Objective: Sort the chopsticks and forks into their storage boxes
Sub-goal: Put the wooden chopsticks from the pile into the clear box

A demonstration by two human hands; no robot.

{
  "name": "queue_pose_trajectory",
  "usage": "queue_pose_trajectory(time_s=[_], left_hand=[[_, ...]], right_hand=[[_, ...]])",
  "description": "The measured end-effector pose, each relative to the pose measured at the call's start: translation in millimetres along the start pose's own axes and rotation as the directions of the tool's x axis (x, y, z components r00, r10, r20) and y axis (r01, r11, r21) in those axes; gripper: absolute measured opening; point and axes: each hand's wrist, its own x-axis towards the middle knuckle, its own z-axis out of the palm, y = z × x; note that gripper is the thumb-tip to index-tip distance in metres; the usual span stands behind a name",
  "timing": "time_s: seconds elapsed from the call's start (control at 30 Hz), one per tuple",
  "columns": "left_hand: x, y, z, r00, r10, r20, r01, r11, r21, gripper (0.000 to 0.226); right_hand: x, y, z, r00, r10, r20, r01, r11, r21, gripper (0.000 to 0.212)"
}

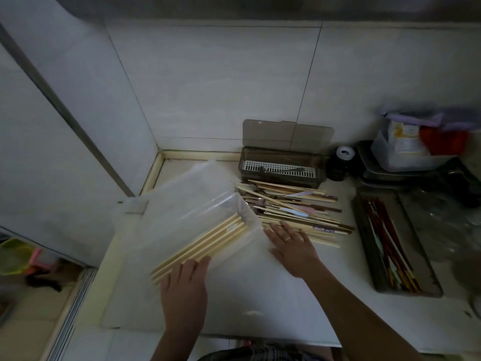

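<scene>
A clear plastic box lay tilted just ahead of the left hand, several pale wooden chopsticks side by side inside it, their near ends by that hand's fingertips. A loose heap of mixed chopsticks lay just beyond the right hand, whose flat fingers touched its near edge. Farther ahead stood a smoky box, lid raised, with a white slotted insert holding one metal utensil. Right of the right hand lay a dark tray of red and coloured chopsticks.

Left hand rests flat on pale wooden chopsticks inside a clear plastic storage box; right hand, fingers spread, touches the mixed chopstick pile on the white counter.
</scene>
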Motion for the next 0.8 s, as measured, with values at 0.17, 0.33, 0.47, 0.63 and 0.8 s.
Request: queue_pose_trajectory(time_s=[0.17, 0.33, 0.47, 0.63, 0.8], left_hand=[[-22, -9, 8, 0.998, 0.068, 0.004, -0.068, 0.997, -0.025, 0.041], [-26, -4, 7, 0.98, 0.056, 0.192, -0.049, 0.998, -0.042, 0.04], [-5, 4, 2, 0.942, 0.031, 0.335, -0.029, 1.0, -0.01, 0.04], [6, 9, 10, 0.935, 0.04, 0.354, -0.023, 0.998, -0.051, 0.035], [11, 10, 12, 0.898, 0.043, 0.438, 0.009, 0.993, -0.117, 0.044]], right_hand=[[0, 0, 0, 1.0, 0.012, 0.021, -0.012, 1.0, 0.0, 0.055], [1, 2, 2, 1.0, 0.004, 0.017, -0.004, 1.0, -0.015, 0.07], [-1, 1, -1, 1.0, -0.001, 0.003, 0.001, 1.0, 0.01, 0.056], [-6, 7, -26, 0.978, 0.102, -0.182, -0.089, 0.993, 0.081, 0.043], [0, 28, -34, 0.976, 0.208, -0.072, -0.208, 0.978, -0.004, 0.046]])
